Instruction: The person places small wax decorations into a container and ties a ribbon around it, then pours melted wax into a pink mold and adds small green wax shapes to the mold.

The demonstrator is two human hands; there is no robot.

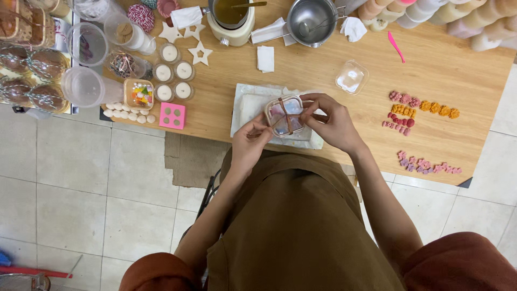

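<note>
Clear box (284, 115) sits mid-frame between both hands, brown cord crossed over it. Left hand (251, 141) pinches cord at lower left; right hand (329, 119) grips the box's right edge, both equally near.

Both arms reach forward from the body, elbows bent and tucked close, forearms bare and angling inward so the hands meet in the middle. The left hand (250, 141) sits lower, fingers curled and pinched together at the tips. The right hand (329, 121) hovers slightly higher, wrist cocked, fingers bent and pinching close to the left fingertips.
</note>
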